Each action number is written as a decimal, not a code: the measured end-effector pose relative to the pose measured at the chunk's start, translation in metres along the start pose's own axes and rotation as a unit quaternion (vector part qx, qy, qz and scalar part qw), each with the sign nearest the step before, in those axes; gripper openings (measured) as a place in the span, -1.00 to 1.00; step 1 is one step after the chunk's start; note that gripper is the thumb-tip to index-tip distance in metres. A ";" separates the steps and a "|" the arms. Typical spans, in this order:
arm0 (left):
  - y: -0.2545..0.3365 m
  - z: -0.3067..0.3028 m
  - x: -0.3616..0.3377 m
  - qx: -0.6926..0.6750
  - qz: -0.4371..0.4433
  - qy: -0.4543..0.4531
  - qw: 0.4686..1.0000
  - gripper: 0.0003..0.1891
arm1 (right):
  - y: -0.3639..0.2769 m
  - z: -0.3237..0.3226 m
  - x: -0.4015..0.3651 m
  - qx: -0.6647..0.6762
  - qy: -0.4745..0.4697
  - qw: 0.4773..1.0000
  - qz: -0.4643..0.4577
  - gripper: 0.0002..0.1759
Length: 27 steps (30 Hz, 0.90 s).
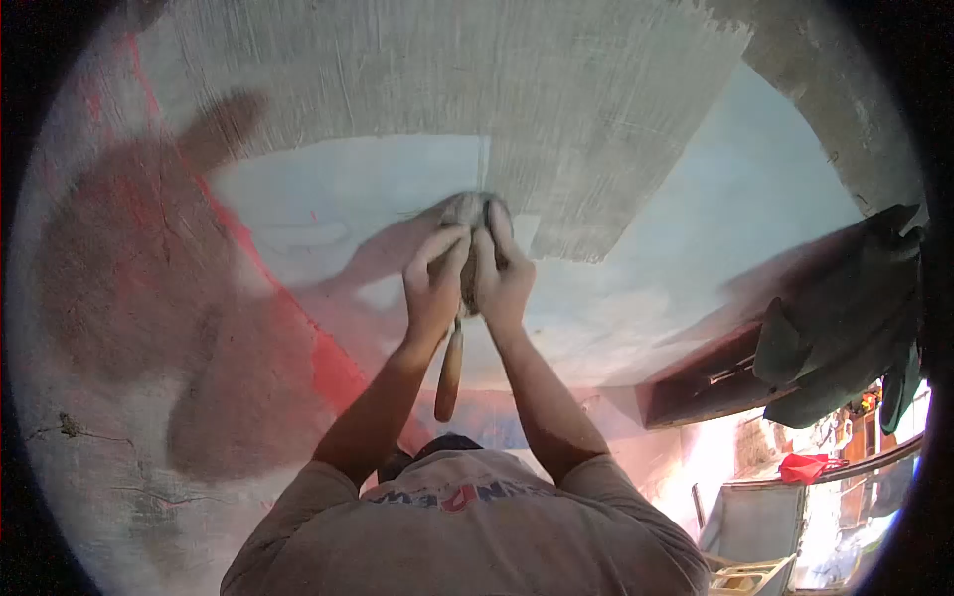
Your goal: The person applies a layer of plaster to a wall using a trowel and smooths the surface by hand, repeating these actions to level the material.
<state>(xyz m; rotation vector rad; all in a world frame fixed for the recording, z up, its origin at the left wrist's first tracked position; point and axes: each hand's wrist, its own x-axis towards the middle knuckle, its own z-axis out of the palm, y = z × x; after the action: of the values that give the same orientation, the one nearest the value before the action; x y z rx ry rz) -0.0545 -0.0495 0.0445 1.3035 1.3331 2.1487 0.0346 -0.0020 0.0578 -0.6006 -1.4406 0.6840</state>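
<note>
My left hand (437, 273) and my right hand (504, 273) are raised side by side against the wall, fingers bent and close together. Between them is a trowel; its wooden handle (449, 377) hangs down past my left wrist. A dark grey, rough surface (471, 288) shows between my palms, apparently its mortar-covered blade, mostly hidden by my hands. Greyish material (467, 211) shows at my fingertips, at the wall. Blur hides the exact finger contact.
The wall has a combed grey patch (596, 129), a smooth pale patch (368, 169) and a red painted stripe (338, 372). Dark cloth (845, 318) hangs at right above a red item (807, 467). A pale chair (745, 576) stands at lower right.
</note>
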 end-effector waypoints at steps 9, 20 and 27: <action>0.058 0.018 0.055 -0.033 0.029 -0.002 0.999 -0.76 | -0.032 0.014 0.062 0.049 0.018 0.998 -0.028 -0.56; 0.042 0.015 0.045 -0.032 0.019 -0.005 0.999 -0.75 | -0.031 0.009 0.047 0.008 0.017 1.000 -0.015 -0.59; -0.032 -0.001 -0.004 -0.022 -0.027 -0.002 0.999 -0.76 | 0.030 0.003 -0.010 -0.038 0.019 0.998 -0.047 -0.58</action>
<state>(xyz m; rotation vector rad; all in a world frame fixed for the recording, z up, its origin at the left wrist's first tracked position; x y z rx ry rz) -0.0592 -0.0357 0.0163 1.2400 1.2981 2.1252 0.0299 0.0107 0.0295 -0.5984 -1.4548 0.5424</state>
